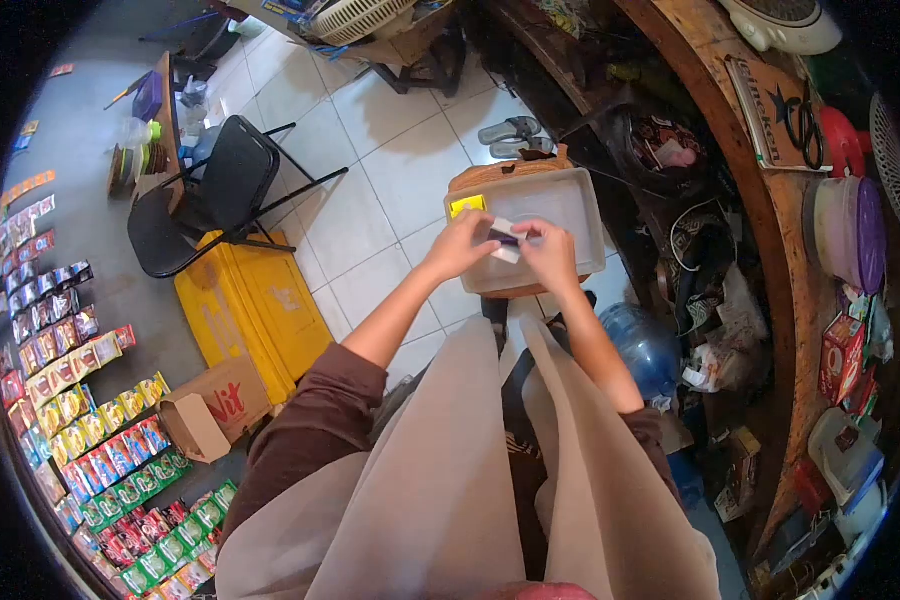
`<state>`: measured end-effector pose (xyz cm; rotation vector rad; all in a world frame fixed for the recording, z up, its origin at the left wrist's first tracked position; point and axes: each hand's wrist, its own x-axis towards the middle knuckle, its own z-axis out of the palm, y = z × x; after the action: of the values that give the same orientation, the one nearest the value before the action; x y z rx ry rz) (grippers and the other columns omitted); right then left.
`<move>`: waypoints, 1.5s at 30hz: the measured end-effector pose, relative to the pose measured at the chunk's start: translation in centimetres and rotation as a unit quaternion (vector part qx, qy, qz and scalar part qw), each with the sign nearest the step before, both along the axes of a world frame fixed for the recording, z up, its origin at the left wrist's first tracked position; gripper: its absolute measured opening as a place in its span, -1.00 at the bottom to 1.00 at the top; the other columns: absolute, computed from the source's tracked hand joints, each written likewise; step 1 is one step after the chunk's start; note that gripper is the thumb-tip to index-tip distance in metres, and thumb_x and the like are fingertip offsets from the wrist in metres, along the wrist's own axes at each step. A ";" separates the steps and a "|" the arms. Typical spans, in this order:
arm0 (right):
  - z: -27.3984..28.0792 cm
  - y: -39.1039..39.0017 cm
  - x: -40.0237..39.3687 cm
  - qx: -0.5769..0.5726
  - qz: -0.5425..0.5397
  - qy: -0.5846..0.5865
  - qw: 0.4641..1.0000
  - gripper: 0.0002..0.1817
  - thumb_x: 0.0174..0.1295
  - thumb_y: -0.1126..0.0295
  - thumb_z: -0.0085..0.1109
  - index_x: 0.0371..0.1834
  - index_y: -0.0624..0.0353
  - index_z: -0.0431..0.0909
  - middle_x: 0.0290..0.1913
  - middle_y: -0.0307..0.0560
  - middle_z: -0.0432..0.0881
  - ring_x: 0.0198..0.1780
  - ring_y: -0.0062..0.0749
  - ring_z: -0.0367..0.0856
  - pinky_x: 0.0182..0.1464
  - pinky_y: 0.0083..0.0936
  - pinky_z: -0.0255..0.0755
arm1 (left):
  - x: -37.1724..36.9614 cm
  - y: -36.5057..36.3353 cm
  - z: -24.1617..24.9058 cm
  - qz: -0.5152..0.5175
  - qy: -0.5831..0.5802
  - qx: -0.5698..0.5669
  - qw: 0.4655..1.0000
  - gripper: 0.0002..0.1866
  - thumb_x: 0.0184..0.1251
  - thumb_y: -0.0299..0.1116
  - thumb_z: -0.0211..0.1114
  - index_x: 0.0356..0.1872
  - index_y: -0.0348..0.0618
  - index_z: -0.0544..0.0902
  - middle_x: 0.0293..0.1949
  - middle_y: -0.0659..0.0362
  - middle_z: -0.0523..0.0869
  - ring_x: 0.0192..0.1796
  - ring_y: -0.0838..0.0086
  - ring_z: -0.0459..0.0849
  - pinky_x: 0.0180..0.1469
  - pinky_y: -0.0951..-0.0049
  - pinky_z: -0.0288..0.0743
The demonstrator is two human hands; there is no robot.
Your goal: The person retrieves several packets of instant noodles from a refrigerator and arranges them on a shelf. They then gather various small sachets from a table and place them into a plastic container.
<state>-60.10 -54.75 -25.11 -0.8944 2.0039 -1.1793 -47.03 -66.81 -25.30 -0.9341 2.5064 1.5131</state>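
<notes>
My left hand (pixel 460 246) and my right hand (pixel 550 250) meet over a pale grey plastic tray (pixel 594 215). Between their fingertips they pinch a small white piece (pixel 507 254) with a dark part across its middle; what it is exactly is too small to tell. A yellow item (pixel 467 205) lies at the tray's left side, just above my left hand. Under the tray, the edges of a brown wooden stool (pixel 510 172) show.
Grey sandals (pixel 510 129) lie on the tiles beyond the tray. A black folding chair (pixel 238 165), yellow box (pixel 250 305) and cardboard box (pixel 215 405) stand left. At right are a blue water jug (pixel 640 350) and a wooden counter (pixel 785 300) holding scissors (pixel 803 130).
</notes>
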 end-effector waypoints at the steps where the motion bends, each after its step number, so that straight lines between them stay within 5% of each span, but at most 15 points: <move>1: -0.8 -0.8 -0.8 0.012 0.001 0.009 1.000 -0.79 -0.18 0.62 0.10 -0.40 0.22 0.59 -0.47 0.03 0.59 -0.43 -0.26 0.57 -0.30 -0.46 0.42 | -0.3 0.2 -1.6 0.000 0.000 -0.001 1.000 -0.52 -0.01 -0.26 0.27 -0.05 -0.23 0.39 -0.13 0.00 0.48 -0.06 0.14 0.45 0.03 0.29 0.31; 7: -4.5 -4.6 -5.2 0.017 0.036 -0.050 0.998 -0.74 -0.21 0.70 0.08 -0.39 0.21 0.58 -0.45 -0.09 0.60 -0.41 -0.50 0.55 -0.28 -0.58 0.41 | -4.4 2.3 -4.7 0.172 0.072 -0.097 0.978 -0.44 0.06 -0.41 0.18 0.11 -0.35 0.22 -0.09 -0.14 0.49 -0.21 0.17 0.59 -0.12 0.33 0.43; 8: -4.9 -5.1 -5.5 0.017 0.058 -0.030 0.998 -0.74 -0.21 0.70 0.08 -0.41 0.20 0.59 -0.47 -0.10 0.60 -0.42 -0.51 0.54 -0.29 -0.61 0.41 | -5.2 2.7 -1.5 0.227 0.035 0.057 0.972 -0.34 0.06 -0.43 0.16 0.21 -0.31 0.10 0.01 -0.09 0.46 -0.13 0.21 0.57 -0.08 0.37 0.41; 12: -5.5 -6.6 -5.2 0.068 0.106 -0.008 0.992 -0.76 -0.20 0.71 0.06 -0.43 0.21 0.59 -0.46 -0.09 0.61 -0.41 -0.49 0.55 -0.30 -0.60 0.41 | -6.2 5.3 -4.1 0.411 0.166 0.196 0.875 -0.34 0.12 -0.43 0.13 0.25 -0.30 0.07 0.08 -0.04 0.39 -0.01 0.42 0.45 -0.05 0.51 0.36; 17: -7.1 -7.5 -4.2 0.016 0.084 0.015 0.996 -0.76 -0.22 0.67 0.13 -0.43 0.17 0.60 -0.47 -0.08 0.60 -0.39 -0.30 0.57 -0.29 -0.46 0.43 | -5.7 5.5 -4.4 0.364 0.054 0.280 0.887 -0.31 0.13 -0.43 0.14 0.27 -0.25 0.03 0.11 0.10 0.32 -0.09 0.54 0.42 -0.13 0.65 0.32; 19: -7.2 -7.5 -4.3 -0.002 0.071 -0.012 0.997 -0.77 -0.21 0.66 0.12 -0.42 0.17 0.60 -0.44 -0.07 0.60 -0.35 -0.27 0.56 -0.23 -0.45 0.43 | -6.1 5.4 -3.2 0.419 0.079 0.341 0.838 -0.28 -0.01 -0.39 0.23 0.21 -0.33 0.14 -0.01 -0.02 0.44 -0.16 0.45 0.48 -0.16 0.57 0.37; 24: -8.0 -7.1 -4.4 -0.056 0.080 0.036 0.995 -0.77 -0.18 0.67 0.12 -0.39 0.20 0.58 -0.23 -0.01 0.58 -0.18 -0.28 0.55 -0.08 -0.48 0.41 | -5.4 5.1 -6.3 0.400 0.063 0.307 0.861 -0.26 -0.04 -0.34 0.25 0.21 -0.32 0.14 -0.08 0.11 0.44 -0.32 0.56 0.43 -0.35 0.58 0.34; 26: -7.4 -6.5 -4.3 -0.061 0.063 0.038 0.995 -0.80 -0.17 0.61 0.14 -0.40 0.18 0.58 -0.21 0.00 0.57 -0.08 -0.20 0.50 0.02 -0.40 0.34 | -5.1 4.6 -5.1 0.373 0.036 0.391 0.841 -0.30 0.02 -0.31 0.19 0.24 -0.15 0.14 0.17 0.13 0.26 0.06 0.40 0.35 -0.09 0.41 0.36; 31: -2.1 -2.0 -5.9 -0.076 0.079 0.032 0.993 -0.76 -0.12 0.45 0.17 -0.30 0.17 0.55 -0.12 0.00 0.53 0.03 -0.19 0.42 0.07 -0.38 0.27 | -4.8 4.5 -3.9 0.336 -0.014 0.416 0.845 -0.39 0.16 -0.21 0.09 0.24 -0.02 0.11 0.07 0.14 0.34 0.15 0.32 0.29 0.03 0.11 0.29; 35: 8.4 6.4 -9.7 -0.046 0.165 0.003 0.985 -0.57 -0.06 0.33 0.22 -0.07 0.17 0.44 -0.04 -0.03 0.48 0.02 -0.26 0.42 0.03 -0.44 0.30 | -5.7 5.0 2.0 0.310 -0.057 0.536 0.783 -0.49 0.16 -0.25 0.12 0.15 0.02 0.23 0.12 0.20 0.28 0.10 0.39 0.31 -0.07 0.26 0.37; 38: 19.8 18.9 -14.7 -0.019 0.179 0.043 0.983 -0.48 -0.15 0.36 0.31 -0.04 0.20 0.43 -0.11 -0.02 0.51 -0.07 -0.21 0.49 -0.01 -0.41 0.34 | -10.6 7.2 10.1 -0.154 0.000 0.423 0.893 -0.68 0.25 -0.22 0.05 -0.01 -0.06 0.38 -0.04 0.23 0.44 0.01 0.40 0.42 -0.05 0.35 0.38; 41: 27.7 25.8 -18.5 0.164 -0.016 0.168 0.972 -0.51 -0.21 0.57 0.22 -0.07 0.25 0.44 -0.17 -0.10 0.54 -0.12 -0.41 0.51 -0.06 -0.50 0.37 | -19.9 14.7 19.4 -0.512 0.147 0.239 0.812 -0.79 0.27 -0.27 0.02 -0.22 -0.18 0.47 -0.27 0.11 0.55 -0.18 0.27 0.54 -0.12 0.39 0.38; 43: 28.9 29.0 -24.4 0.196 -0.192 0.115 0.955 -0.55 -0.20 0.62 0.12 -0.10 0.27 0.46 -0.21 -0.10 0.56 -0.14 -0.48 0.50 -0.06 -0.55 0.37 | -25.4 22.0 21.9 -0.435 0.367 0.085 0.818 -0.84 0.20 -0.33 0.04 -0.36 -0.21 0.46 -0.39 0.04 0.52 -0.28 0.12 0.51 -0.21 0.25 0.37; 44: 27.0 32.6 -31.3 0.180 -0.147 0.251 0.940 -0.62 -0.12 0.57 0.09 -0.12 0.27 0.49 -0.21 -0.09 0.57 -0.16 -0.48 0.51 -0.11 -0.57 0.38 | -29.5 24.9 23.4 -0.400 0.385 0.028 0.831 -0.88 0.15 -0.37 0.03 -0.42 -0.21 0.45 -0.40 0.03 0.52 -0.33 0.08 0.51 -0.28 0.22 0.40; 45: 25.4 33.1 -35.9 0.142 -0.227 0.254 0.929 -0.63 -0.06 0.53 0.10 -0.09 0.26 0.49 -0.25 -0.12 0.59 -0.22 -0.45 0.53 -0.16 -0.56 0.41 | -33.2 28.0 23.2 -0.317 0.447 -0.053 0.835 -0.89 0.07 -0.40 0.07 -0.44 -0.21 0.45 -0.43 0.02 0.54 -0.38 0.09 0.53 -0.33 0.21 0.43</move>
<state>-95.96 -21.65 0.32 -0.6461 2.8341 -0.8970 -80.20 -38.82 -2.07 0.8046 2.9496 1.7758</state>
